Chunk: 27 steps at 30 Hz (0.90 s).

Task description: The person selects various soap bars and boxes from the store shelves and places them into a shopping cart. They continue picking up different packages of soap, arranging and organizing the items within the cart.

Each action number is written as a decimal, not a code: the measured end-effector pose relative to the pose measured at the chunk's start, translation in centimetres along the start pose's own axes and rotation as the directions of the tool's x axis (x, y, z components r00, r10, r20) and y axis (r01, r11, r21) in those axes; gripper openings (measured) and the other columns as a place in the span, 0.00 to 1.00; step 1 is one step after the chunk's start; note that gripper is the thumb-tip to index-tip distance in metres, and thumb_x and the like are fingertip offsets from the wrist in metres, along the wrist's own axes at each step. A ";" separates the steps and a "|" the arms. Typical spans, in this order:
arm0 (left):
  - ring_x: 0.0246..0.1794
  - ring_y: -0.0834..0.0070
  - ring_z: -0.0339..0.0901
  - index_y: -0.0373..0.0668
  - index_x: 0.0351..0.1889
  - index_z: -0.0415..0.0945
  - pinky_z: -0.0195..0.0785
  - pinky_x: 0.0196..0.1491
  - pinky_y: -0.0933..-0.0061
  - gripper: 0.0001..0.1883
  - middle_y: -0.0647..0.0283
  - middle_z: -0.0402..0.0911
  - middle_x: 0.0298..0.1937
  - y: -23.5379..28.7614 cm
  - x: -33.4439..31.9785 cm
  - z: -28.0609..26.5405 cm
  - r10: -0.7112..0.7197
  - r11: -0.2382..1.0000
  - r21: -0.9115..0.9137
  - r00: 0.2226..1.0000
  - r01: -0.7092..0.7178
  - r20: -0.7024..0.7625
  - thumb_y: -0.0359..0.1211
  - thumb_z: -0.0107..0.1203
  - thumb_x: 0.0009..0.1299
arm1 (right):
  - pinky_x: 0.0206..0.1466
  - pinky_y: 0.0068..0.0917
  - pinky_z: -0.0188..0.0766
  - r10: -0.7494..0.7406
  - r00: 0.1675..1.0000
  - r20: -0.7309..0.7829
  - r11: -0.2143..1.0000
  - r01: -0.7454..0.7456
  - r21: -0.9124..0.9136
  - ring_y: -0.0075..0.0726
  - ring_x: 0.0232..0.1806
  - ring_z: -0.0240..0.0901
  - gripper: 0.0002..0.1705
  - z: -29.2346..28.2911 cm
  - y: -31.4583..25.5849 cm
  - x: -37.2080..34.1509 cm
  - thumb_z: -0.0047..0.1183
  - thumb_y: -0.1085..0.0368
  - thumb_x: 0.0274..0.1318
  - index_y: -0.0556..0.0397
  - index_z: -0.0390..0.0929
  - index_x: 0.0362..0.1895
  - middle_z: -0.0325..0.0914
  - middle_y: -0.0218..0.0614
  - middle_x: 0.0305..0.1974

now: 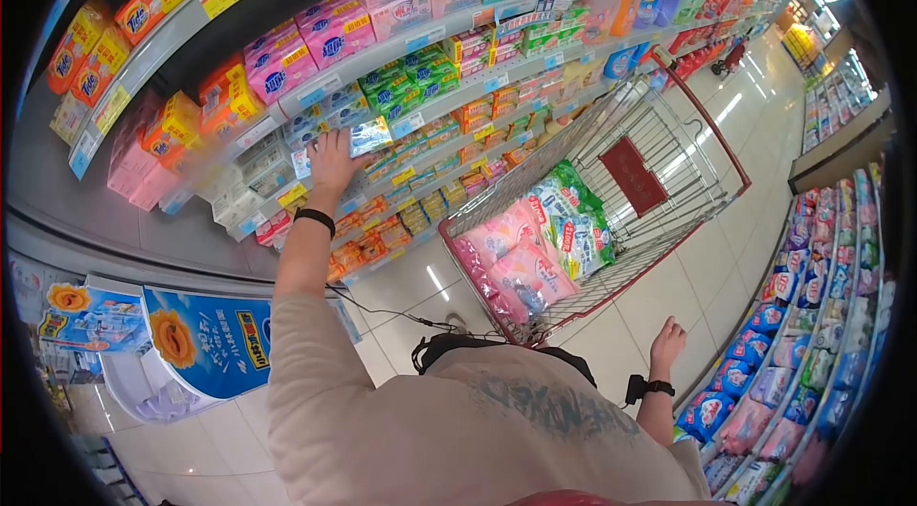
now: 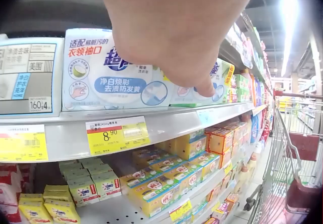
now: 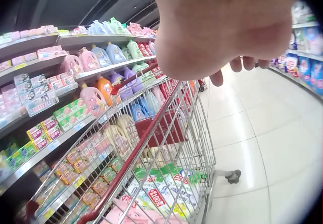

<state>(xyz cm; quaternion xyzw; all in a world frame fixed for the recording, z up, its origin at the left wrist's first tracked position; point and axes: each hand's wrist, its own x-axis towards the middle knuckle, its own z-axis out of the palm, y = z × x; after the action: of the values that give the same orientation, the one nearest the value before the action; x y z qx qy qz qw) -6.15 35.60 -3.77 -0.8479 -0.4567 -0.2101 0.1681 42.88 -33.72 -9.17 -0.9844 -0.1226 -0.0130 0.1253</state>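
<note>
In the head view, the left hand (image 1: 332, 160) reaches onto a shelf, fingers extended over blue-and-white soap packs, its thumb against a light blue pack (image 1: 371, 136). From the left wrist, that hand (image 2: 176, 27) covers part of a white-and-blue soap pack (image 2: 116, 90), and its thumb tip lies before the neighbouring pack; the other fingertips are hidden. The right hand (image 1: 668, 344) hangs beside the body, fingers loosely bent, holding nothing. In the right wrist view this hand (image 3: 222, 37) appears above the floor, right of the cart (image 3: 136, 148).
A metal cart (image 1: 659, 262) stands in front of the person, holding pink bags (image 1: 525, 281) and a green-and-white bag (image 1: 573, 219). Stocked shelves line the left, with price tags (image 2: 118, 134) on their edge. More bagged goods (image 1: 750, 348) fill shelves on the right.
</note>
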 end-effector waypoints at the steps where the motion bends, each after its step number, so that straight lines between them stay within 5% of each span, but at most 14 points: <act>1: 0.58 0.62 0.70 0.44 0.62 0.72 0.58 0.60 0.44 0.43 0.61 0.77 0.55 0.1 -0.4 -0.3 0.003 1.000 0.002 1.000 -0.003 0.000 0.62 0.66 0.56 | 0.67 0.54 0.59 -0.030 0.999 -0.012 1.000 0.030 0.005 0.64 0.62 0.62 0.31 0.4 -0.2 0.3 0.36 0.45 0.75 0.61 0.77 0.54 0.69 0.59 0.60; 9: 0.55 0.62 0.70 0.43 0.61 0.73 0.59 0.57 0.45 0.42 0.61 0.76 0.53 1.6 -1.9 -2.5 0.006 0.999 -0.040 0.998 -0.008 -0.059 0.61 0.67 0.55 | 0.66 0.54 0.58 -0.167 0.985 -0.054 0.985 0.169 0.038 0.64 0.60 0.64 0.27 0.4 -4.7 1.5 0.37 0.47 0.75 0.58 0.77 0.53 0.72 0.58 0.57; 15: 0.57 0.60 0.69 0.45 0.62 0.72 0.60 0.58 0.43 0.40 0.60 0.76 0.53 3.4 0.2 -3.2 0.012 0.998 -0.055 0.998 -0.009 0.055 0.60 0.66 0.58 | 0.67 0.54 0.59 -0.182 0.983 -0.020 0.982 0.182 0.054 0.63 0.61 0.62 0.29 0.6 -5.7 1.8 0.37 0.47 0.75 0.60 0.78 0.50 0.69 0.58 0.59; 24: 0.72 0.54 0.61 0.46 0.66 0.69 0.58 0.63 0.35 0.41 0.54 0.74 0.63 3.6 4.0 -2.1 -0.186 0.980 -0.009 0.928 0.200 0.322 0.60 0.64 0.62 | 0.67 0.54 0.58 -0.068 0.995 -0.075 0.994 0.074 0.078 0.63 0.62 0.62 0.28 0.4 -2.2 -0.5 0.38 0.48 0.75 0.62 0.76 0.53 0.68 0.59 0.60; 27: 0.72 0.54 0.62 0.45 0.66 0.69 0.58 0.64 0.36 0.41 0.54 0.74 0.63 4.2 3.2 -2.5 -0.172 0.985 0.014 0.948 0.175 0.267 0.60 0.64 0.62 | 0.65 0.53 0.60 -0.101 0.985 -0.139 0.990 0.113 0.081 0.65 0.58 0.66 0.29 0.1 -0.8 -1.8 0.38 0.47 0.76 0.62 0.77 0.53 0.72 0.61 0.55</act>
<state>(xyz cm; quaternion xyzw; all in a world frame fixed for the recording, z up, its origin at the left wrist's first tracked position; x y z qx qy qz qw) -1.53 34.41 -0.39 -0.8259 -0.5469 -0.1099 0.0819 40.95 -33.37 -9.19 -0.9667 -0.1673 -0.0806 0.1761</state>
